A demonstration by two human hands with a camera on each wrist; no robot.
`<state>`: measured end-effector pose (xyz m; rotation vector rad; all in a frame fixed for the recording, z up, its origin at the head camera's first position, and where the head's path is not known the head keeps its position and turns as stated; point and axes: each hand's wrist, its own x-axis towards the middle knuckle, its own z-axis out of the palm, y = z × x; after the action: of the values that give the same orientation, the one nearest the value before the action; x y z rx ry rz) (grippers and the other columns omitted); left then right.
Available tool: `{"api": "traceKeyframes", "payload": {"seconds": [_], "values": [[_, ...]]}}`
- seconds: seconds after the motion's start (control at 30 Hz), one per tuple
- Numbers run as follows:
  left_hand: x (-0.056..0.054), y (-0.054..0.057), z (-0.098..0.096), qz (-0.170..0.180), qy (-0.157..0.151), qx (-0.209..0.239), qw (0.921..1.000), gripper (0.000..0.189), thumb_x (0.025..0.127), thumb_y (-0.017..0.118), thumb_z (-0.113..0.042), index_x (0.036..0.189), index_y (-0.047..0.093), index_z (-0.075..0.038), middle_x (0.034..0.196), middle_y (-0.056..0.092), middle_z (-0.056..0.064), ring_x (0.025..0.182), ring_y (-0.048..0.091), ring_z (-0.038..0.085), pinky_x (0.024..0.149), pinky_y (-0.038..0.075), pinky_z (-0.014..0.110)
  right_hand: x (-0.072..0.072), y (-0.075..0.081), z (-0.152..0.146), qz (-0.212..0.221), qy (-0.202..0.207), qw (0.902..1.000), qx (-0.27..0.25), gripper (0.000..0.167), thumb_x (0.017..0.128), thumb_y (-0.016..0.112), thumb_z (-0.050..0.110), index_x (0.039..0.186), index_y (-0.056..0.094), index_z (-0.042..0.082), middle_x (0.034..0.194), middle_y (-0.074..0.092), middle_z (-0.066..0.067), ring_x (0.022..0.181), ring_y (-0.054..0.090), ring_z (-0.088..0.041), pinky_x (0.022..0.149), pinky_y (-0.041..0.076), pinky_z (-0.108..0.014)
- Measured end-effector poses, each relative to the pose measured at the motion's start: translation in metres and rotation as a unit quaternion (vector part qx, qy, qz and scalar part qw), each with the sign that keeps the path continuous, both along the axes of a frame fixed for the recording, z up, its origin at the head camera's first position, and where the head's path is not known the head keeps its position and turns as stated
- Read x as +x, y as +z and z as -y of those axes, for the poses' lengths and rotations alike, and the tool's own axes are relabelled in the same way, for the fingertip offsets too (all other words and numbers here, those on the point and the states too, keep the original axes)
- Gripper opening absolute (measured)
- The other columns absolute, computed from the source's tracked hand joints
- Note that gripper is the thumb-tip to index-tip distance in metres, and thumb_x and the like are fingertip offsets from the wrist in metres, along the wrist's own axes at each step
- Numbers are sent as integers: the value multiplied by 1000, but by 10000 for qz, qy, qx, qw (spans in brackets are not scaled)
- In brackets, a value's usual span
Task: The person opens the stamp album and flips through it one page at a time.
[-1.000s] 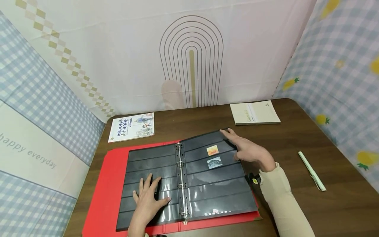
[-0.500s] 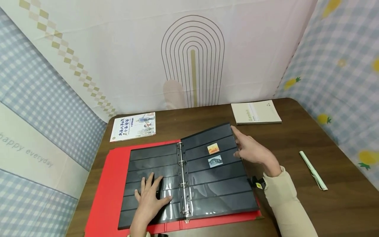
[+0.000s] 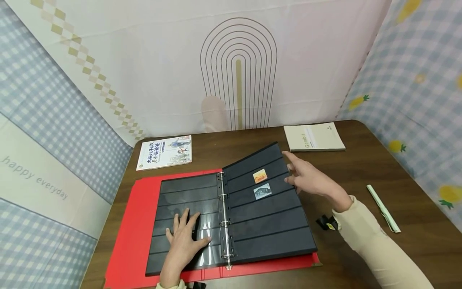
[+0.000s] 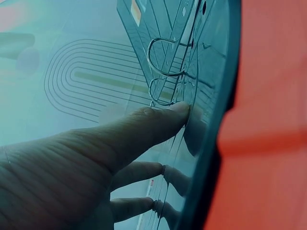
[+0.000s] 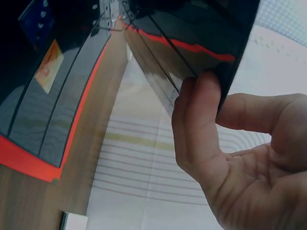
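A red ring binder (image 3: 126,228) lies open on the table with black pocket pages. My left hand (image 3: 182,243) rests with spread fingers on the left page (image 3: 187,188); its thumb (image 4: 158,120) touches the page near the metal rings (image 4: 160,57). My right hand (image 3: 312,178) is at the outer edge of the right page (image 3: 268,222). In the right wrist view, thumb and fingers (image 5: 204,110) pinch a page edge (image 5: 225,33). The right page is tilted up, its far corner raised. It carries an orange stamp (image 3: 260,176) and a grey-blue stamp (image 3: 262,191).
A white picture book (image 3: 164,152) lies at the back left of the brown table (image 3: 234,148). At the back right is a cream "Gambit" notebook (image 3: 314,137). To the right lies a pale green pen (image 3: 383,208). Patterned cloth (image 3: 162,60) hangs behind.
The right page has tilted higher, its far corner rising. My right hand has shifted from over the page to its outer edge. My left hand stays on the left page.
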<state>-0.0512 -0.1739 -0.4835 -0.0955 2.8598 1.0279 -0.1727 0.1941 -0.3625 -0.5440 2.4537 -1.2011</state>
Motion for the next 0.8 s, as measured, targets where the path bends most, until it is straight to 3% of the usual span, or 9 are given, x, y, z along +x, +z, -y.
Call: {"api": "traceKeyframes", "payload": {"seconds": [0.07, 0.13, 0.2, 0.57, 0.8], "values": [[0, 0, 0, 4, 1, 12, 10000, 82, 77, 90, -26, 146, 52, -4, 162, 23, 27, 147, 4, 57, 101, -3, 84, -1, 4, 1, 38, 28, 9999, -130, 80, 99, 56, -2, 160, 4, -4, 105, 57, -27, 59, 54, -28, 58, 55, -38], [0, 0, 0, -5, -1, 0, 10000, 82, 77, 90, -26, 146, 52, -4, 161, 24, 27, 147, 5, 57, 101, -3, 84, -1, 8, 3, 44, 45, 9996, -281, 78, 99, 56, -2, 159, 6, -5, 81, 50, -12, 56, 53, -28, 56, 55, -37], [0, 0, -1, -15, -6, -11, 10000, 82, 77, 90, -26, 146, 52, -4, 161, 24, 27, 147, 5, 57, 101, -2, 84, -2, 11, 4, 44, 26, 9991, -428, 77, 98, 56, -3, 159, 8, -5, 69, 36, -1, 54, 52, -28, 54, 55, -37], [1, -1, 0, -28, -2, 53, 10000, 81, 77, 89, -25, 146, 52, -5, 162, 24, 27, 147, 4, 56, 102, -4, 83, -4, 27, 24, 421, -210, 9904, -1297, 67, 100, 55, 0, 157, 21, 0, 69, 45, -5, 56, 53, -23, 52, 55, -38], [1, -1, 0, -29, -4, 110, 9999, 81, 78, 89, -25, 146, 52, -5, 162, 23, 27, 147, 3, 57, 101, -4, 83, -7, 41, 42, 496, -422, 9855, -1567, 66, 98, 56, -1, 156, 25, 1, 72, 51, -7, 57, 53, -19, 52, 55, -37]]}}
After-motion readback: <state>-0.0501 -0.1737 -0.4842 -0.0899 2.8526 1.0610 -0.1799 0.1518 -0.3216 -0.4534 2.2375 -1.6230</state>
